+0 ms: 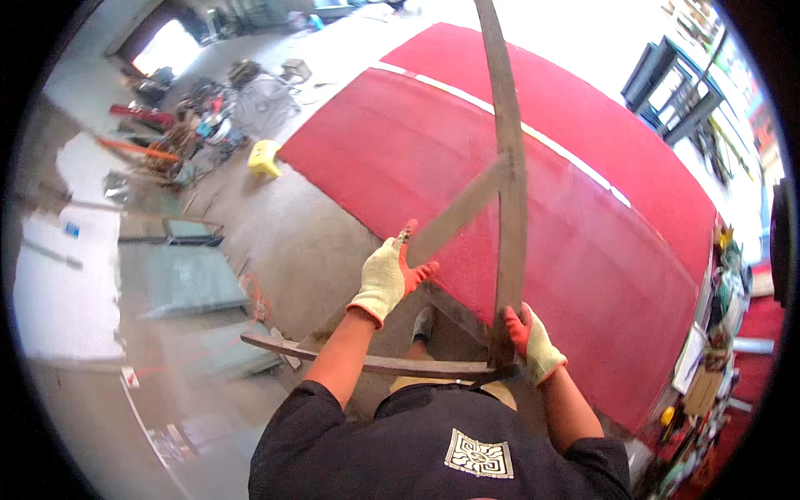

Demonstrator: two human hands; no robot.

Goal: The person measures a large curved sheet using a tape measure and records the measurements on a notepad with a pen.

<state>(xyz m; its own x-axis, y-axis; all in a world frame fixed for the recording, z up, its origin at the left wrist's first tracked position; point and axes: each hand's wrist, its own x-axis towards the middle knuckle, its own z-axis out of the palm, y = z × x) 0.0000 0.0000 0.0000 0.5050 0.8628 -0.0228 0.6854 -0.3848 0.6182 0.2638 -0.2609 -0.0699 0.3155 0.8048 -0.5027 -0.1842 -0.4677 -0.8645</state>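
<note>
Across the middle stands a large wooden set square, made of a long upright board (pixel 510 208), a shorter curved-looking board (pixel 392 364) at my waist and a diagonal brace (pixel 458 217). My left hand (pixel 385 279), in a yellow glove with a red palm, is closed round the brace, which passes between its thumb and fingers. My right hand (pixel 533 342), gloved alike, grips the long board's right edge near the corner at my waist. Its fingertips are partly hidden behind the board. Beyond the board lies a wide red panel (pixel 375 142).
A second red panel (pixel 567 100) adjoins it past a pale strip. A yellow stool (pixel 265 157) stands left. Glass sheets (pixel 192 279) and an orange cord (pixel 258 296) lie nearer left, with a clutter heap (pixel 208 121) farther off. Dark frames (pixel 675 92) and piled items (pixel 708 367) line the right.
</note>
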